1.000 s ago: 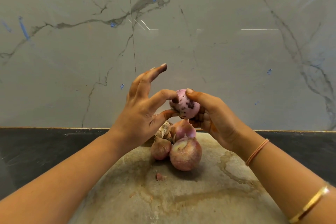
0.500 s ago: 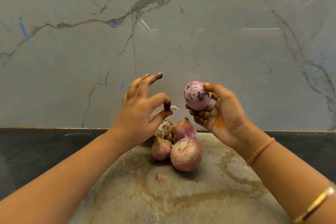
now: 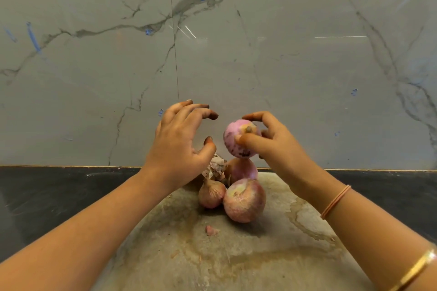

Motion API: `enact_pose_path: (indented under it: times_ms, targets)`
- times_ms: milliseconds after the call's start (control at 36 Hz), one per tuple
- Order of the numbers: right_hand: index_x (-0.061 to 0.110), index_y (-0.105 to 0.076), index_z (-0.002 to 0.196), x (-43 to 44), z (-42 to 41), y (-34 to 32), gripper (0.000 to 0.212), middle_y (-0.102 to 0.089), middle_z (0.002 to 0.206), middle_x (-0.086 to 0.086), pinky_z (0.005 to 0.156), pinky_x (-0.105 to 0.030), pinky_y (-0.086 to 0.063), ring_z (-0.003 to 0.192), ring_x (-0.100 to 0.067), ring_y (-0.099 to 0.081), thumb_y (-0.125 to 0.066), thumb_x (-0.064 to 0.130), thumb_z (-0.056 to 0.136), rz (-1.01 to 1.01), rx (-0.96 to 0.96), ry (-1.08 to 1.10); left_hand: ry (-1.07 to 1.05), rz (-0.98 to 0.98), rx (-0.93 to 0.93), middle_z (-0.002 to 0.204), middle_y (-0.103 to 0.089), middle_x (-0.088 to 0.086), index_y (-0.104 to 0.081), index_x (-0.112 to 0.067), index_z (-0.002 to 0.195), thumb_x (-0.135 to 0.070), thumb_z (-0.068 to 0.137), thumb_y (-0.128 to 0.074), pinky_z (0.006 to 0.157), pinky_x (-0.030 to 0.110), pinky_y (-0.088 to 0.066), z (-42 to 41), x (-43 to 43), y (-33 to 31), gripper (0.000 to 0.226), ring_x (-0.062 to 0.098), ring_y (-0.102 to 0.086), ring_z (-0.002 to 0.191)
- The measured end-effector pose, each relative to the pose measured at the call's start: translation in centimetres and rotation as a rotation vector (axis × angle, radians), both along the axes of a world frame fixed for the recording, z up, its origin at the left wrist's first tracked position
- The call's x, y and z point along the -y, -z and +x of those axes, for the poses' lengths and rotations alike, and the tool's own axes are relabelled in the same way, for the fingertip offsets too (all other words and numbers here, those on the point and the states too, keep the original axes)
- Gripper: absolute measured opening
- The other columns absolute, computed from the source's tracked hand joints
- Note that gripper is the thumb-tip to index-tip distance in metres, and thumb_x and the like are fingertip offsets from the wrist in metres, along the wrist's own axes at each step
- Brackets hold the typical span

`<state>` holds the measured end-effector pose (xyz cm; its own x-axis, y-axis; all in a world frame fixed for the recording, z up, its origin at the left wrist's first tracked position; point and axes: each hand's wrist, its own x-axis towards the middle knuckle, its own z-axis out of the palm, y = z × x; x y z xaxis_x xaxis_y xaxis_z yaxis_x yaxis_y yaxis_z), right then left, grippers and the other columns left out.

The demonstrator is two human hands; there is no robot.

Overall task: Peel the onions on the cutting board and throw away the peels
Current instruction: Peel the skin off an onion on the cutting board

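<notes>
My right hand (image 3: 275, 146) grips a peeled pink onion (image 3: 233, 136) with dark specks, held in the air above the board. My left hand (image 3: 179, 146) hovers just left of it with fingers spread and loosely bent, holding nothing. Below them three unpeeled onions lie bunched on the worn round cutting board (image 3: 236, 255): a large one (image 3: 244, 201), a small one (image 3: 211, 194) and one behind (image 3: 241, 170). A heap of dry peels (image 3: 216, 168) sits behind the small onion, partly hidden by my left hand. One small peel scrap (image 3: 211, 230) lies on the board in front.
The board rests on a dark countertop (image 3: 47, 196) that runs left and right. A grey marble wall (image 3: 212, 54) stands close behind the onions. No bin is in view.
My left hand has let go of the peel bit it pinched and spread its fingers. My right hand has turned the peeled onion and lowered it a little toward the pile.
</notes>
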<state>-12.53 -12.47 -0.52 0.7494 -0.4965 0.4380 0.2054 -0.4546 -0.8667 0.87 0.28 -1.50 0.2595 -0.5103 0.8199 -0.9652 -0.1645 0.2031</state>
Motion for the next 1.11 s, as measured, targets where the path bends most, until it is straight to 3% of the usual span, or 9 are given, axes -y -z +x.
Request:
enact_pose_path:
  times_ms: [56,139,278,361,472,528,694,917,1111]
  targets:
    - [0.029,-0.048,0.115,-0.2,-0.1,0.1,0.036,-0.061,0.097,0.003,0.066,-0.016,-0.055,0.085,-0.013,-0.063,-0.068,0.023,0.085,-0.110,-0.008,0.017,0.022,-0.036,-0.009,0.117,-0.049,-0.019,-0.060,-0.023,0.116,-0.045,0.078,-0.042,0.104,0.031,-0.026,0.0,0.0,-0.1,0.047,0.012,-0.031,0.130]
    - [0.032,-0.042,0.118,-0.4,-0.3,0.0,0.048,-0.055,0.096,0.010,0.061,-0.006,-0.048,0.081,-0.008,-0.059,-0.074,0.027,0.081,-0.237,-0.011,0.054,0.063,-0.076,-0.001,0.113,-0.053,-0.020,-0.062,-0.023,0.112,-0.045,0.083,-0.046,0.102,0.030,-0.029,-0.1,-0.1,-0.2,0.040,0.011,-0.036,0.128]
    - [0.038,-0.032,0.119,-0.3,-0.3,0.1,0.058,-0.052,0.110,0.004,0.066,-0.005,-0.043,0.104,-0.014,-0.051,-0.074,0.036,0.079,-0.362,-0.021,0.102,0.157,-0.085,0.101,0.111,-0.061,-0.013,-0.067,-0.019,0.104,-0.040,0.083,-0.057,0.103,0.025,-0.034,-0.4,-0.1,-0.4,0.031,0.012,-0.042,0.125]
    - [0.035,-0.033,0.120,-0.5,-0.3,0.0,0.055,-0.053,0.106,0.008,0.068,-0.004,-0.046,0.095,-0.007,-0.055,-0.072,0.035,0.080,-0.388,0.006,0.092,0.174,-0.100,0.162,0.109,-0.063,-0.011,-0.070,-0.017,0.101,-0.037,0.082,-0.061,0.102,0.028,-0.036,-0.6,-0.1,-0.6,0.029,0.014,-0.046,0.122]
    - [0.030,-0.043,0.120,-0.6,-0.3,0.1,0.050,-0.055,0.111,0.005,0.076,-0.027,-0.058,0.093,-0.015,-0.062,-0.073,0.031,0.081,-0.409,0.034,0.082,0.164,-0.114,0.199,0.106,-0.064,-0.010,-0.072,-0.017,0.097,-0.035,0.082,-0.062,0.101,0.032,-0.039,-0.6,-0.2,-0.6,0.026,0.018,-0.050,0.120]
    - [0.032,-0.044,0.120,-0.7,-0.2,0.1,0.048,-0.053,0.114,0.005,0.078,-0.030,-0.058,0.095,-0.017,-0.061,-0.073,0.031,0.081,-0.421,0.029,0.081,0.154,-0.118,0.205,0.103,-0.067,-0.007,-0.073,-0.016,0.095,-0.034,0.082,-0.063,0.099,0.033,-0.040,-0.6,-0.1,-0.6,0.025,0.019,-0.052,0.119]
    - [0.029,-0.042,0.132,-0.8,-0.1,0.3,0.053,-0.044,0.119,0.006,0.078,-0.007,-0.049,0.100,-0.010,-0.054,-0.069,0.029,0.086,-0.423,0.024,0.076,0.151,-0.138,0.172,0.101,-0.067,-0.010,-0.073,-0.016,0.093,-0.034,0.081,-0.063,0.100,0.027,-0.038,-0.9,-0.2,-0.7,0.023,0.018,-0.053,0.117]
    - [0.033,-0.019,0.140,-0.7,0.1,0.5,0.082,-0.037,0.138,-0.001,0.085,-0.006,-0.045,0.116,-0.016,-0.049,-0.075,0.022,0.081,-0.374,0.086,0.101,0.140,-0.138,0.141,0.100,-0.062,-0.014,-0.072,-0.016,0.092,-0.036,0.080,-0.060,0.100,0.015,-0.032,-0.9,-0.2,-0.7,0.026,0.012,-0.050,0.115]
    - [0.036,-0.028,0.135,-0.6,0.1,0.4,0.070,-0.042,0.125,0.005,0.079,-0.005,-0.046,0.107,-0.012,-0.051,-0.073,0.024,0.083,-0.390,0.079,0.111,0.130,-0.148,0.144,0.100,-0.062,-0.014,-0.073,-0.013,0.092,-0.034,0.081,-0.061,0.099,0.014,-0.033,-1.0,-0.1,-0.6,0.026,0.013,-0.052,0.113]
